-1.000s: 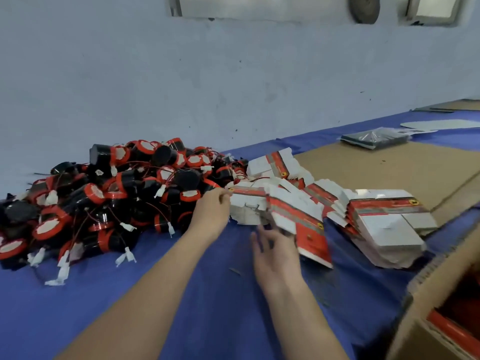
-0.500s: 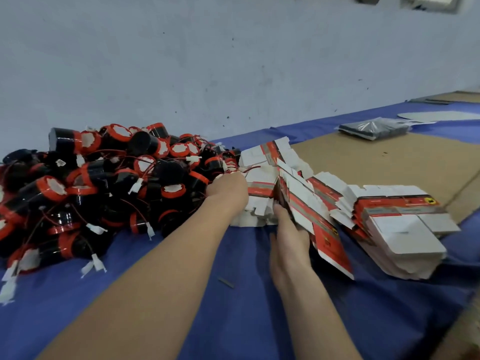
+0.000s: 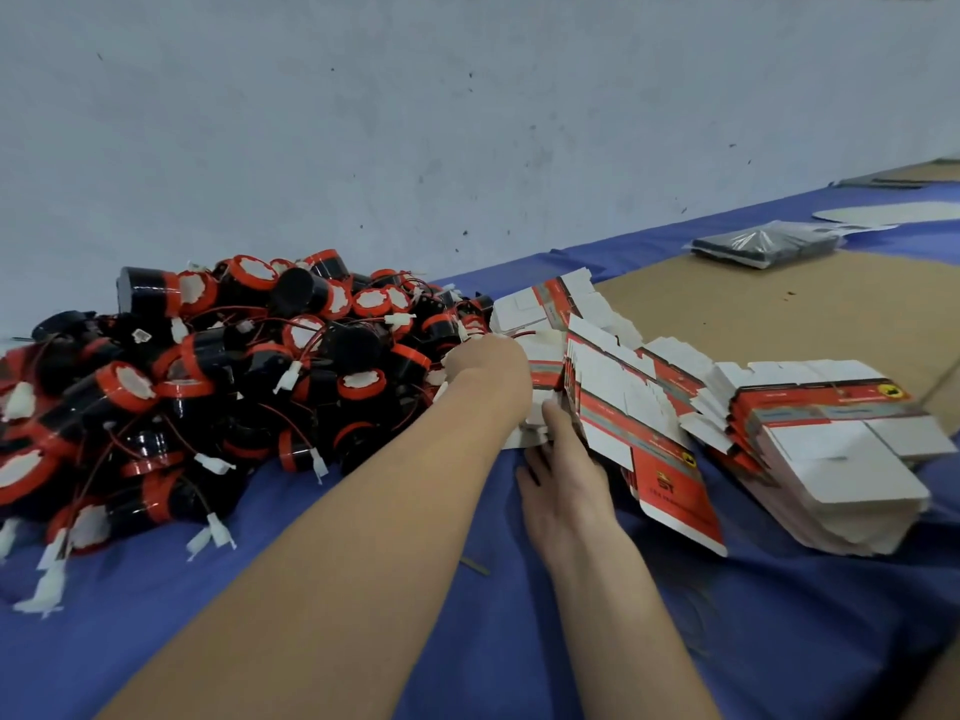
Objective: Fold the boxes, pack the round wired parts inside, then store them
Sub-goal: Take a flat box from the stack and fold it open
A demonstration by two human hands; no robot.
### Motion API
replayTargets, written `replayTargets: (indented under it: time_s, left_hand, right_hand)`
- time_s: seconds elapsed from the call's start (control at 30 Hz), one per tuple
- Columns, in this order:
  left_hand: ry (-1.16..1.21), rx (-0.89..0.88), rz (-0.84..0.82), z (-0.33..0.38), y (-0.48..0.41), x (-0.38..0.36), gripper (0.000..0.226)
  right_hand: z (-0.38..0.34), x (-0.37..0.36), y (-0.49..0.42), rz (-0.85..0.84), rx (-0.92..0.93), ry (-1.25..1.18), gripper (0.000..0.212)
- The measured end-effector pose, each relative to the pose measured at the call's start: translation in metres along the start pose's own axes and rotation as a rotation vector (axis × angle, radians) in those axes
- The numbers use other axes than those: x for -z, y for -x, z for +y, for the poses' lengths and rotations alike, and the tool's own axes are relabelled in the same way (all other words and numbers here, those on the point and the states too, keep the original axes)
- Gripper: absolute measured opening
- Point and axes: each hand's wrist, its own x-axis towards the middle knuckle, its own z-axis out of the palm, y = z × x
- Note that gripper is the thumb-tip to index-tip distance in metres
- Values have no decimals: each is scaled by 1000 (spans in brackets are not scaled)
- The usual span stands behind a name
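Observation:
A big heap of round black parts (image 3: 249,371) with red caps, red wires and white plugs lies at the left on the blue cloth. Flat red-and-white boxes (image 3: 639,407) fan out to the right of it, ending in a neater stack (image 3: 831,449). My left hand (image 3: 488,363) reaches to the boxes nearest the heap, its fingers curled over them and mostly hidden. My right hand (image 3: 566,470) lies palm down just in front, its straight fingers pushed in beside and under the leaning boxes.
A sheet of brown cardboard (image 3: 779,314) covers the table behind the boxes. On it, far right, lies a dark packet in clear plastic (image 3: 763,244), with a white sheet (image 3: 893,213) beyond. A pale wall runs along the back.
My right hand has slid forward from the cloth into the fan of flat boxes. My left hand has moved further over the boxes. The camera has shifted, so the carton at the lower right is out of view.

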Motion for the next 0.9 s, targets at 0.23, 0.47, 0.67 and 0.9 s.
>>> replayTargets:
  time_s: [0.23, 0.47, 0.67, 0.9]
  left_hand:
    - [340, 24, -141, -18, -1, 2, 20]
    - [727, 109, 261, -44, 50, -40, 25]
    - [765, 251, 394, -12, 66, -66, 23]
    - [774, 291, 373, 0, 54, -73, 22]
  right_hand:
    - [0, 1, -10, -18, 20, -24, 40]
    - [9, -2, -20, -12, -16, 52, 41]
    - [10, 0, -19, -53, 22, 139, 39]
    - [13, 1, -21, -59, -36, 150, 34]
